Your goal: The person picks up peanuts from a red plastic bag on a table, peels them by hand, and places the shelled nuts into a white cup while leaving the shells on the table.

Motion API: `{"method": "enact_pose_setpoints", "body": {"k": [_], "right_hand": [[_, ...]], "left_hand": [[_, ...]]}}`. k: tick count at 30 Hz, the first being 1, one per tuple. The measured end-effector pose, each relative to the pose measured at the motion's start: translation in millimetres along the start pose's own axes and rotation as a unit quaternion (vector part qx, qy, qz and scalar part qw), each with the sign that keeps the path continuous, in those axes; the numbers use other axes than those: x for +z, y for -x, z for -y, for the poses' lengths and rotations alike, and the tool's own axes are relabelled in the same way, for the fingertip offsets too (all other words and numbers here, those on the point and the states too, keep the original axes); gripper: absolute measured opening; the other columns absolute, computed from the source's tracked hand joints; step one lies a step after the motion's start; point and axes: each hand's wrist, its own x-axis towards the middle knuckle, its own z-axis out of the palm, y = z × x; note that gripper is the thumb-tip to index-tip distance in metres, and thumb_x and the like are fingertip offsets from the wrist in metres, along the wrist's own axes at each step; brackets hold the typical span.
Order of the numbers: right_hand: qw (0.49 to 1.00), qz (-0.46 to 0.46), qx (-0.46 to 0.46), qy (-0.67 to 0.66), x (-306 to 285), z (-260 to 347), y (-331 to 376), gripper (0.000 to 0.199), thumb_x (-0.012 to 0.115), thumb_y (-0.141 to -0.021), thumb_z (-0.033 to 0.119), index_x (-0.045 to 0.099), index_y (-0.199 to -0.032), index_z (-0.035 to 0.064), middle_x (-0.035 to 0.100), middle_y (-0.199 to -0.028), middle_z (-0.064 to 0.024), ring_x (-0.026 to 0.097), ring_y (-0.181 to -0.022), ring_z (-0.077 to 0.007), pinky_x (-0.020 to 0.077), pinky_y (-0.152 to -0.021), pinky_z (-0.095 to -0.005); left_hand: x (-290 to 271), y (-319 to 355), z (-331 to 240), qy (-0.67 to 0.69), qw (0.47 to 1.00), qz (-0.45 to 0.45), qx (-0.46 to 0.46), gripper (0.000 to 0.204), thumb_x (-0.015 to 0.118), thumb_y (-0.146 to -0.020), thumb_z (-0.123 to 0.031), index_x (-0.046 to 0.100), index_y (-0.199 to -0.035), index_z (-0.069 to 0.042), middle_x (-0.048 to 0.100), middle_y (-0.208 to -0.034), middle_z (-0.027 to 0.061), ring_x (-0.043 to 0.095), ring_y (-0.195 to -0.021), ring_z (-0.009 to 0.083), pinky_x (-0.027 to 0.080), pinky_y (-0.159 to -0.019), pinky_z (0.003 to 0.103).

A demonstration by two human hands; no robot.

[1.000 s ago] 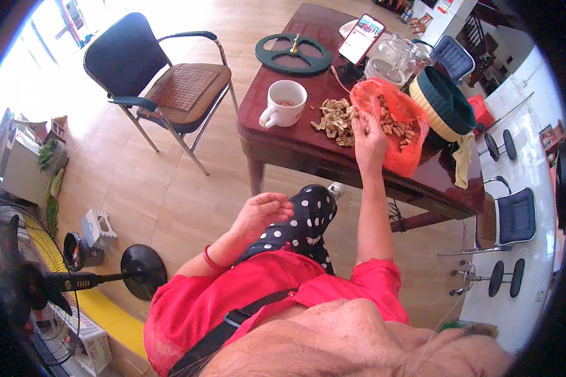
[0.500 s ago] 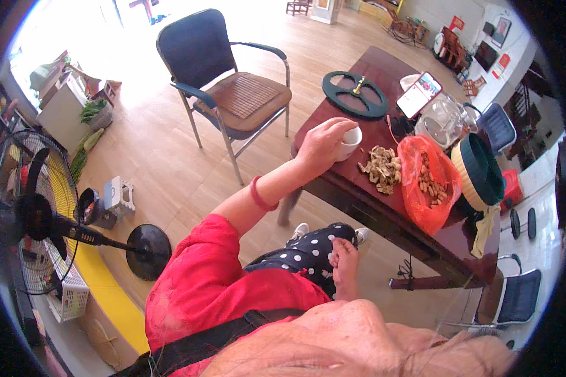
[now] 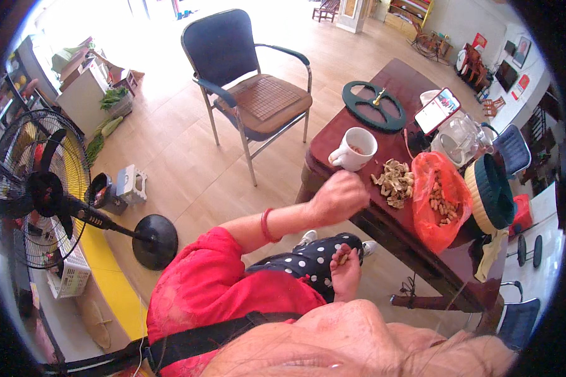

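Observation:
My left hand (image 3: 339, 200), a red band at its wrist, is curled just in front of the table's near edge, below a white mug (image 3: 348, 162). Its fingers are closed; whatever they hold is hidden. Some reddish-brown bits show inside the mug, whose handle points toward the near left. Low over my lap, my right hand (image 3: 346, 280) is turned palm up, its fingers curled around a few peanuts (image 3: 343, 256). A heap of cracked peanut shells (image 3: 393, 183) lies right of the mug. Beside it a red plastic bag (image 3: 425, 229) gapes around unshelled peanuts (image 3: 445, 210).
On the dark red table (image 3: 383, 217) are a green ring-shaped frame (image 3: 358, 116), a propped phone (image 3: 436, 112), a glass jug (image 3: 457, 143) and a green-lined round basket (image 3: 484, 200). An armchair (image 3: 264, 103) stands beyond; a black fan (image 3: 47, 191) is at left.
My left hand has left the mug and drawn back toward me, uncovering it. My right hand has turned so its peanuts show. The whole view has shifted slightly.

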Motion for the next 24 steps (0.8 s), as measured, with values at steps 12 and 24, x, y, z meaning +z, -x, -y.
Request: {"method": "enact_pose_setpoints", "body": {"k": [12,24], "right_hand": [[0.989,0.139,-0.036,-0.036,23,-8,-3,0.05,0.038,-0.093,0.045,0.051,-0.118,0.003,0.053,-0.119,-0.0089,0.048,-0.11,-0.0203,0.0378,-0.094,-0.0342],[0.991,0.115,-0.067,-0.004,29,-14,8,0.053,0.039,-0.094,0.04,0.04,-0.13,0.0009,0.045,-0.131,-0.0102,0.044,-0.117,-0.0197,0.0346,-0.097,-0.0341]], "left_hand": [[25,111,-60,-0.051,0.949,0.221,-0.22,0.013,0.066,-0.067,-0.024,0.062,-0.067,-0.011,0.054,-0.07,0.0042,0.052,-0.071,0.024,0.038,-0.064,0.038],[13,119,-69,0.35,0.712,0.133,-0.594,0.023,0.064,-0.084,-0.02,0.063,-0.089,0.002,0.064,-0.078,0.0038,0.054,-0.069,0.0057,0.043,-0.061,0.021]]}}
